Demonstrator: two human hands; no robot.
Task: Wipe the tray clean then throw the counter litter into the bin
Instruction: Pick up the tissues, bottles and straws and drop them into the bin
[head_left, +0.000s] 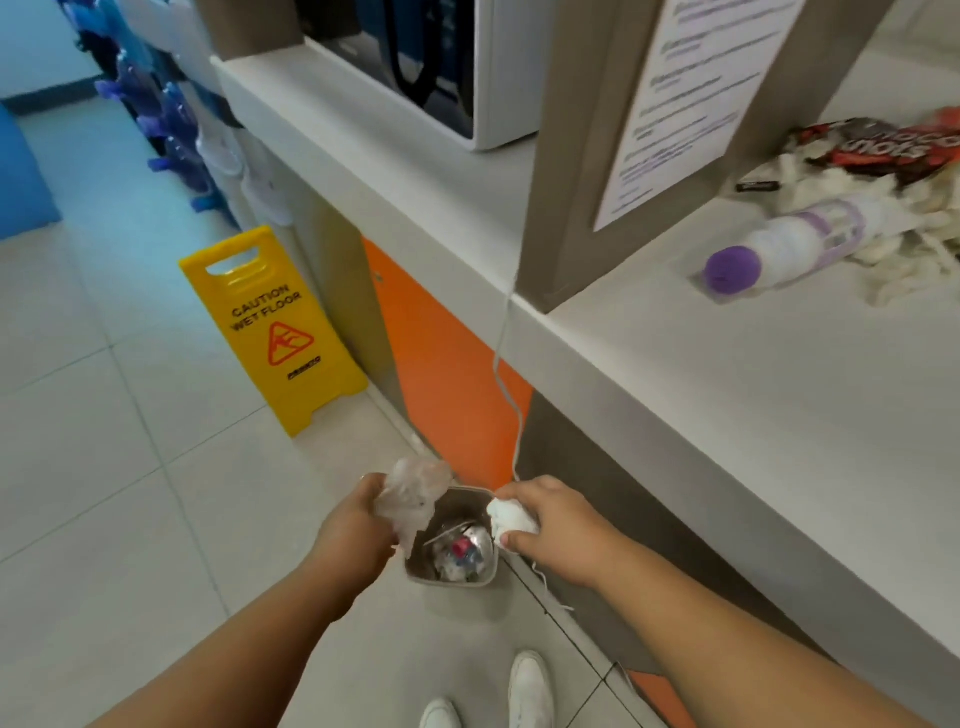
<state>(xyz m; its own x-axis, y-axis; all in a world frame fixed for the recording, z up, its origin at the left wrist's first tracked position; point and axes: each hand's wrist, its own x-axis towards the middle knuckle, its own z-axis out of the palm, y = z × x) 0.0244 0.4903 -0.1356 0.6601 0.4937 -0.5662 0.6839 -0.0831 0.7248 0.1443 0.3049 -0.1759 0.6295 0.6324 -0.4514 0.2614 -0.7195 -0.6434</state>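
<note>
A small grey bin (451, 576) stands on the floor against the counter base, with litter inside it. My left hand (358, 519) is shut on a crumpled clear plastic wrapper (410, 493) at the bin's left rim. My right hand (550, 525) grips a balled white tissue (511, 519) just above the bin's right rim. More litter lies on the white counter (727, 389) at the upper right: a white bottle with a purple cap (784, 244), a red and black snack wrapper (883, 150) and crumpled white tissues (919, 249). No tray is in view.
A yellow wet-floor sign (270, 327) stands on the tiled floor to the left of the bin. A white cord (506, 384) hangs down the counter front to the bin. A microwave (431, 67) sits on the counter behind a post carrying a paper notice (691, 104). My white shoes (524, 691) are below.
</note>
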